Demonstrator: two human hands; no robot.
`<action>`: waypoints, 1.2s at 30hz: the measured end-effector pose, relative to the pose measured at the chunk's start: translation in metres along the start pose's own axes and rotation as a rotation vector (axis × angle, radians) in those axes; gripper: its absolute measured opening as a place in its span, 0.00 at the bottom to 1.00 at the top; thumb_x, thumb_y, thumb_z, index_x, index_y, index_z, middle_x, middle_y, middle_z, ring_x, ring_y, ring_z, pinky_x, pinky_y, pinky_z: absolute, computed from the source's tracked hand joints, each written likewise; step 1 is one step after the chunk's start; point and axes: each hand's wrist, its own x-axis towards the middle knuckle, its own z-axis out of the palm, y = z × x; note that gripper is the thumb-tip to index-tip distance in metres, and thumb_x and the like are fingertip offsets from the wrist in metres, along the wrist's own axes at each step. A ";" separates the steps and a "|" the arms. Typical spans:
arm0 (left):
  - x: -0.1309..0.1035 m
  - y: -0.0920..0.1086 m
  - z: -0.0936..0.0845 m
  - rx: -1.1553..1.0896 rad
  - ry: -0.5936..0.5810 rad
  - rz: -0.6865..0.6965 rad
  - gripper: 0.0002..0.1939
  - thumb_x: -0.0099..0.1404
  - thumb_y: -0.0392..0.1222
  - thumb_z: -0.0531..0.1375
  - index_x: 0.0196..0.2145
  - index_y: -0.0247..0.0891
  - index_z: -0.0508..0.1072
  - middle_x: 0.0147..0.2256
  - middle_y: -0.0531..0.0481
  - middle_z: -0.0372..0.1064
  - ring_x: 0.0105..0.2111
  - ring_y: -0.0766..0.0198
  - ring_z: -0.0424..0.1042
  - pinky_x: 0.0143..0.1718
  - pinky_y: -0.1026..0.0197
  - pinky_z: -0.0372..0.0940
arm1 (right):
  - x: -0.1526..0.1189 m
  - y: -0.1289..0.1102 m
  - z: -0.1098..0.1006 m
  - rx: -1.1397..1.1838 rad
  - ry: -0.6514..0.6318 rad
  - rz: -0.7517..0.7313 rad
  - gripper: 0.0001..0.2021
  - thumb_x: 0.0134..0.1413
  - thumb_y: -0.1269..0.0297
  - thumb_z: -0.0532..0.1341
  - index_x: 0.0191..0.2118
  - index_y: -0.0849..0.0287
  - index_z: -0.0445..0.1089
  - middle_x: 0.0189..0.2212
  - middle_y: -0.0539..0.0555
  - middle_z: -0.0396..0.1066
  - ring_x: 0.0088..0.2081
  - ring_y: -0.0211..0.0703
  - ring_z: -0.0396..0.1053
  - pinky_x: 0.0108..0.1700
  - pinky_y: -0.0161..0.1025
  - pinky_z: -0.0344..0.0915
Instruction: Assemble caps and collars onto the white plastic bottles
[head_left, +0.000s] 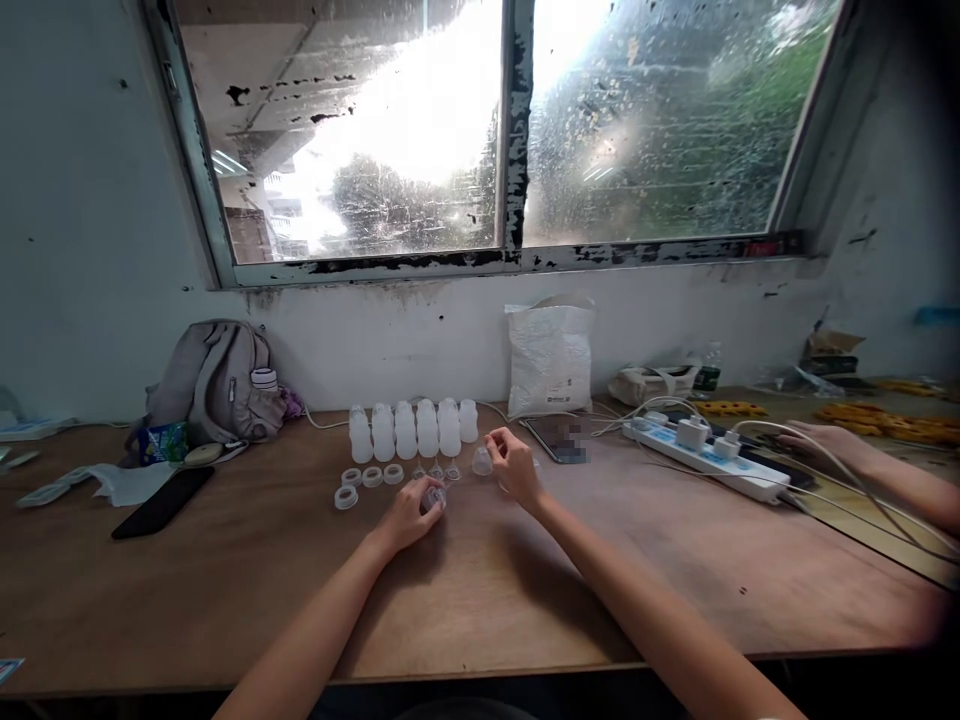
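1. 4 translucent white plastic rings [372, 479] lie left of our left hand [409, 517], fingers gripping a small clear rounded piece [434, 497].
2. It looks light, slippery; we'd hold its rim.
3. Beside a clear plastic cup [481, 463], our right hand [513, 464] bends its fingers; we cannot tell their grip.

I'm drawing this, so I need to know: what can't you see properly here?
All in the head view:
Clear piece at the left hand: partly covered by the fingers.
Anything pinched in the right hand: too small or hidden by its fingers.
Print on the white bag: too small to read.
Part of the grey phone: blurred into squares.
Other person's arm: cut off by the right edge.
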 end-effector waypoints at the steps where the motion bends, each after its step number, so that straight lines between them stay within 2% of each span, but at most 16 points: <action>1: 0.000 -0.001 0.000 0.012 -0.005 -0.012 0.10 0.56 0.38 0.53 0.38 0.38 0.65 0.35 0.48 0.67 0.37 0.61 0.65 0.40 0.60 0.59 | 0.012 0.003 0.001 -0.039 -0.022 0.000 0.10 0.54 0.65 0.47 0.37 0.60 0.63 0.28 0.54 0.67 0.28 0.40 0.64 0.32 0.34 0.57; 4: -0.001 -0.001 0.000 0.017 -0.003 -0.020 0.11 0.57 0.40 0.52 0.39 0.38 0.63 0.34 0.48 0.66 0.34 0.62 0.65 0.38 0.61 0.60 | 0.055 0.014 0.009 -0.104 -0.094 0.000 0.16 0.49 0.72 0.49 0.45 0.61 0.61 0.36 0.58 0.66 0.34 0.43 0.65 0.35 0.35 0.57; 8: -0.002 -0.001 -0.001 0.003 0.040 -0.015 0.10 0.58 0.40 0.52 0.39 0.38 0.62 0.35 0.47 0.65 0.36 0.61 0.65 0.39 0.60 0.60 | 0.101 0.028 0.025 -0.178 -0.240 0.028 0.25 0.44 0.76 0.54 0.52 0.57 0.57 0.42 0.60 0.62 0.35 0.43 0.66 0.35 0.36 0.59; 10: -0.002 -0.001 -0.001 0.002 0.070 -0.021 0.10 0.58 0.40 0.52 0.39 0.38 0.62 0.35 0.47 0.65 0.37 0.61 0.65 0.40 0.60 0.60 | 0.109 0.034 0.034 -0.202 -0.304 0.032 0.23 0.44 0.75 0.57 0.50 0.58 0.60 0.42 0.60 0.63 0.36 0.42 0.66 0.37 0.37 0.60; 14: -0.002 -0.003 -0.001 -0.018 0.101 -0.011 0.10 0.58 0.40 0.52 0.39 0.38 0.62 0.35 0.47 0.65 0.37 0.60 0.65 0.41 0.59 0.59 | 0.105 0.038 0.048 -0.232 -0.350 0.027 0.14 0.54 0.65 0.55 0.46 0.61 0.61 0.44 0.56 0.62 0.41 0.42 0.64 0.41 0.43 0.63; 17: -0.002 -0.003 -0.001 -0.033 0.099 0.009 0.10 0.59 0.40 0.51 0.40 0.37 0.61 0.36 0.46 0.65 0.37 0.61 0.65 0.41 0.59 0.59 | 0.099 0.037 0.048 -0.235 -0.306 0.035 0.12 0.54 0.63 0.54 0.43 0.63 0.63 0.41 0.56 0.64 0.40 0.42 0.64 0.41 0.44 0.63; 20: -0.002 -0.003 -0.002 -0.045 0.126 0.009 0.11 0.61 0.40 0.49 0.41 0.37 0.60 0.37 0.46 0.65 0.38 0.61 0.65 0.41 0.58 0.59 | 0.097 0.030 0.035 -0.210 -0.188 0.057 0.08 0.51 0.67 0.55 0.37 0.65 0.65 0.36 0.61 0.66 0.38 0.46 0.64 0.39 0.41 0.60; 23: -0.001 -0.003 -0.001 -0.084 0.198 0.006 0.10 0.61 0.41 0.48 0.42 0.38 0.60 0.38 0.46 0.65 0.39 0.61 0.65 0.42 0.58 0.59 | 0.096 0.017 0.013 -0.176 -0.010 0.090 0.14 0.51 0.64 0.52 0.43 0.65 0.58 0.37 0.63 0.64 0.38 0.48 0.63 0.39 0.41 0.58; 25: 0.001 -0.005 0.001 -0.108 0.258 -0.010 0.10 0.62 0.41 0.47 0.42 0.38 0.60 0.38 0.46 0.65 0.38 0.62 0.65 0.41 0.58 0.60 | 0.088 0.004 -0.001 -0.113 0.123 0.083 0.18 0.51 0.62 0.49 0.47 0.65 0.52 0.36 0.61 0.63 0.37 0.46 0.62 0.39 0.41 0.58; 27: 0.002 -0.007 0.002 -0.123 0.316 -0.039 0.10 0.64 0.41 0.45 0.42 0.38 0.58 0.38 0.46 0.65 0.37 0.62 0.65 0.40 0.58 0.60 | 0.070 -0.011 -0.009 0.085 0.281 0.014 0.19 0.49 0.61 0.51 0.47 0.62 0.51 0.33 0.56 0.63 0.33 0.43 0.63 0.36 0.39 0.59; 28: 0.003 -0.007 0.002 -0.125 0.340 -0.053 0.11 0.64 0.42 0.44 0.43 0.37 0.57 0.37 0.46 0.65 0.37 0.63 0.65 0.40 0.59 0.60 | 0.058 -0.018 -0.011 0.171 0.280 -0.037 0.18 0.48 0.61 0.52 0.45 0.60 0.51 0.32 0.54 0.62 0.31 0.42 0.62 0.35 0.38 0.60; 29: 0.004 -0.007 0.001 -0.133 0.364 -0.066 0.11 0.65 0.42 0.43 0.43 0.37 0.56 0.37 0.46 0.65 0.36 0.63 0.65 0.39 0.59 0.60 | 0.043 -0.025 -0.010 0.228 0.256 -0.090 0.17 0.47 0.61 0.53 0.43 0.59 0.51 0.31 0.53 0.62 0.30 0.41 0.62 0.34 0.37 0.60; 32: 0.005 -0.003 -0.003 -0.197 0.430 -0.091 0.13 0.65 0.44 0.41 0.44 0.38 0.55 0.37 0.46 0.65 0.35 0.65 0.66 0.37 0.62 0.61 | -0.001 -0.040 0.001 0.297 0.033 -0.239 0.13 0.45 0.64 0.54 0.38 0.57 0.53 0.29 0.51 0.61 0.30 0.40 0.61 0.34 0.36 0.60; 36: 0.005 0.008 -0.009 -0.288 0.525 -0.073 0.14 0.65 0.46 0.43 0.46 0.40 0.54 0.40 0.46 0.62 0.38 0.66 0.65 0.40 0.63 0.60 | -0.036 -0.051 0.019 0.378 -0.157 -0.303 0.16 0.43 0.65 0.56 0.40 0.55 0.51 0.31 0.51 0.61 0.30 0.39 0.61 0.35 0.37 0.60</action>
